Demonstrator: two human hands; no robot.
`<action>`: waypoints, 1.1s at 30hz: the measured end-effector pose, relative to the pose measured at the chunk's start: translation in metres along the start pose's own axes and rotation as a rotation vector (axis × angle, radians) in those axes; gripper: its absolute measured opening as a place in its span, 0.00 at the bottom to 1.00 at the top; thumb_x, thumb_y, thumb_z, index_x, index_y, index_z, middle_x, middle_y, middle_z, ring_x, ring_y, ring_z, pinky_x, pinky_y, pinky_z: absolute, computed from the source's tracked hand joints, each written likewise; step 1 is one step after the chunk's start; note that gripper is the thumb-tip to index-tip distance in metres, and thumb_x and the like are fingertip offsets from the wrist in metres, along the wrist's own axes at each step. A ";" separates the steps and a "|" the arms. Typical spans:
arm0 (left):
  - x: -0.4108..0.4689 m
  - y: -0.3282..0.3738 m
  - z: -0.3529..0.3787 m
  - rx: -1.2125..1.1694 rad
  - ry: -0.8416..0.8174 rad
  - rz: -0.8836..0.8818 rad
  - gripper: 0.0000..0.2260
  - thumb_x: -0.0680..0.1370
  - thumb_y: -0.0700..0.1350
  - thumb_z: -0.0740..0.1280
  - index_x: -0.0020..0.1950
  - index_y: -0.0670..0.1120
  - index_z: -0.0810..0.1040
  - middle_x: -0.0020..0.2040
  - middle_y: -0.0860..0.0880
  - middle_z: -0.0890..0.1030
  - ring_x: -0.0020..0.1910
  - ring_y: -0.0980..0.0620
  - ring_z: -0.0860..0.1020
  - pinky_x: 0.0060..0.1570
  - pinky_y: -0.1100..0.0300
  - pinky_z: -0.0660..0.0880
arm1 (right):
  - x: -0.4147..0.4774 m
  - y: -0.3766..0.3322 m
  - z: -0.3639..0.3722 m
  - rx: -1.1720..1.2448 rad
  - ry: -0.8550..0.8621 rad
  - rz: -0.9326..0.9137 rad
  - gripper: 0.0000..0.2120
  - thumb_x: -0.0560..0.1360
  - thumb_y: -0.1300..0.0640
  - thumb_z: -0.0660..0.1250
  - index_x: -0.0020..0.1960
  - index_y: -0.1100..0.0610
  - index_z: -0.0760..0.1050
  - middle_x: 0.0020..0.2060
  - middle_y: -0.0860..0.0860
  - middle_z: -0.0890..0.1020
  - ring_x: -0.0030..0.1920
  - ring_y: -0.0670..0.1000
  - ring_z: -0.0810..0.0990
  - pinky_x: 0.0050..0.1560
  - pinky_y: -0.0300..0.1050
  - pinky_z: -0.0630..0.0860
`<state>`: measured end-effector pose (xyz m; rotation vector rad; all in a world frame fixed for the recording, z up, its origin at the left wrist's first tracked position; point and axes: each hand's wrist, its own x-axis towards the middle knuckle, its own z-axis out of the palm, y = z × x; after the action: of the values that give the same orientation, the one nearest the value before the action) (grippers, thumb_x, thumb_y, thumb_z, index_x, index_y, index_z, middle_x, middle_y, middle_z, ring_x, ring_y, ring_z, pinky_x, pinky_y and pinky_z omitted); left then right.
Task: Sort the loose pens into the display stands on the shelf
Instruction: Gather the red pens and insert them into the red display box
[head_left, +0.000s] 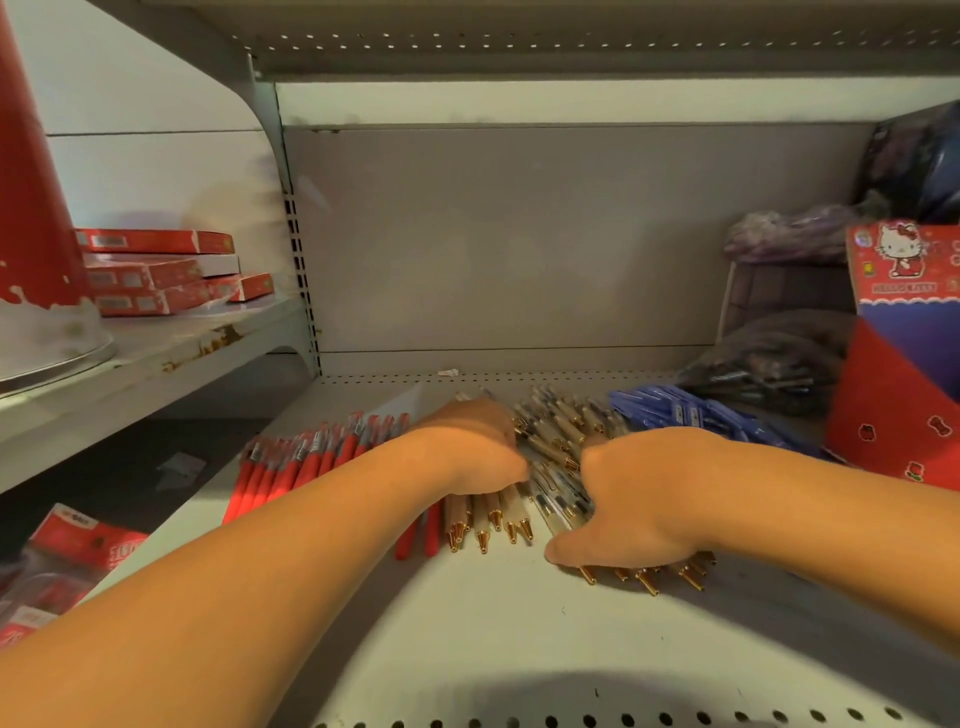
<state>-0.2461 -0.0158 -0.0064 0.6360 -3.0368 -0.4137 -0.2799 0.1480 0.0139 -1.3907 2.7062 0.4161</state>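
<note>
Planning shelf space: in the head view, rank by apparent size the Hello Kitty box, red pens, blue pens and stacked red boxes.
1. Hello Kitty box, though cropped.
2. Red pens and red boxes: alike; arm hides some pens, boxes lie farther.
3. Blue pens.

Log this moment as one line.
left hand: rests on clear gold-tipped plastic pens | right hand: covers same pile | red plastic pens: left of pile | blue plastic pens: right
</note>
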 end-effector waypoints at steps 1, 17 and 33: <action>-0.002 0.000 -0.001 0.001 -0.001 0.005 0.09 0.76 0.51 0.69 0.50 0.48 0.82 0.48 0.48 0.83 0.45 0.51 0.81 0.46 0.55 0.79 | 0.001 -0.002 -0.001 0.000 -0.011 0.007 0.26 0.73 0.30 0.58 0.49 0.52 0.77 0.35 0.45 0.77 0.36 0.45 0.75 0.31 0.42 0.67; -0.017 -0.020 -0.017 -0.042 -0.036 0.037 0.13 0.74 0.53 0.72 0.56 0.49 0.81 0.53 0.51 0.82 0.45 0.54 0.79 0.37 0.64 0.72 | 0.004 -0.011 0.001 0.166 -0.065 0.107 0.24 0.75 0.34 0.58 0.47 0.55 0.77 0.36 0.48 0.77 0.35 0.47 0.75 0.34 0.41 0.69; -0.021 -0.017 -0.021 -0.024 -0.070 0.039 0.17 0.73 0.54 0.73 0.56 0.46 0.81 0.52 0.47 0.83 0.46 0.49 0.83 0.50 0.54 0.81 | 0.044 -0.015 0.025 0.564 0.262 0.057 0.21 0.73 0.42 0.68 0.53 0.60 0.77 0.34 0.52 0.73 0.32 0.48 0.70 0.33 0.43 0.69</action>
<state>-0.2191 -0.0277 0.0104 0.5728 -3.0992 -0.4801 -0.2953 0.1120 -0.0210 -1.2667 2.7326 -0.5282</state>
